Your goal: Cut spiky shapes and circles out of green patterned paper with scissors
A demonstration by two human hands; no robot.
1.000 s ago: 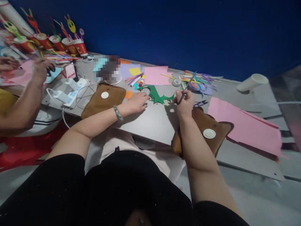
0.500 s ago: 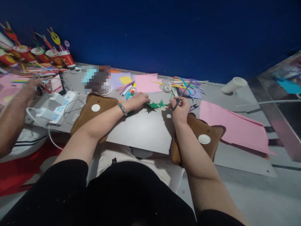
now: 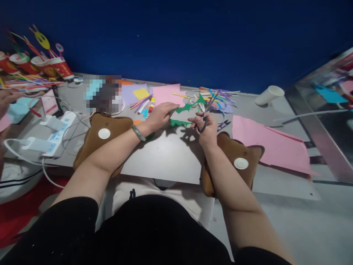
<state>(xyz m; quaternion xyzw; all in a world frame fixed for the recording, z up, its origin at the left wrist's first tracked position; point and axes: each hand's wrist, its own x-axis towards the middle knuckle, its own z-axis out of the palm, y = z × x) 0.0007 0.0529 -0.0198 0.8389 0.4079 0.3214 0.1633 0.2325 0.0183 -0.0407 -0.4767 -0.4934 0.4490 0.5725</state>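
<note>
My left hand [image 3: 160,117], with a bracelet on its wrist, pinches jagged green paper [image 3: 184,109] above the table. Another green strip [image 3: 180,122] hangs just below, its right end at the fingertips of my right hand [image 3: 207,129]. Whether both strips are one piece I cannot tell. Dark-handled scissors [image 3: 211,102] are held in my right hand, blades pointing up and away. A green tip [image 3: 201,99] shows left of the blades. Under my forearms lie two brown cushions [image 3: 92,129] with white discs.
Pink sheets [image 3: 270,141] lie at the right, near a white paper cup [image 3: 269,95]. Colourful sticks [image 3: 231,96], markers [image 3: 142,104] and paper sit along the back. A power strip [image 3: 61,132] with cables, red cups [image 3: 61,68] and another person's hand [image 3: 8,97] are at the left.
My left hand has lifted the green paper, which now shows as an upper and a lower strip. The scissors have turned more upright. The other person's arm has moved left, mostly out of view.
</note>
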